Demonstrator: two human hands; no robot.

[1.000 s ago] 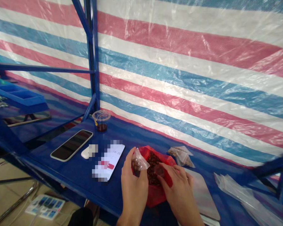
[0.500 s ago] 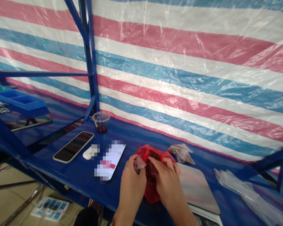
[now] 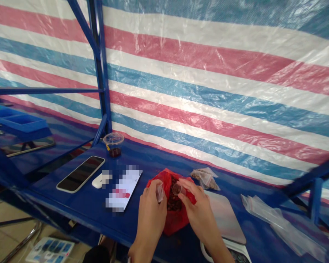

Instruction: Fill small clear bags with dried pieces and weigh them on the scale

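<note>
- The fingers (image 3: 155, 187) of the left hand (image 3: 150, 213) are pinched narrow on a small clear bag (image 3: 159, 192), holding it upright at the left edge of the red bag (image 3: 178, 223), low in the middle of the frame.
- The fingers (image 3: 186, 187) of the right hand (image 3: 201, 215) are closed around a small clear cup (image 3: 177, 189), tilted over the open mouth of the red bag, just right of the small clear bag.
- The red bag lies open on the blue worktop (image 3: 79, 204) between the two hands, with dark brown pieces (image 3: 170, 201) showing inside.
- Right of the right hand sits a flat scale (image 3: 226, 219), its plate grey and shiny.
- Behind the red bag, near the tarp, lie a few filled packets (image 3: 206, 177).
- Toward the lower right lies a loose heap of empty clear bags (image 3: 276, 223).
- Left of the hands lie a lit phone (image 3: 124, 188), a small white device (image 3: 98, 180) and a dark phone (image 3: 80, 174), side by side.
- Farther back stands a lidded plastic cup (image 3: 113, 140) beside the blue frame post (image 3: 98, 73).
- A striped tarp (image 3: 208, 73) fills the upper frame.
</note>
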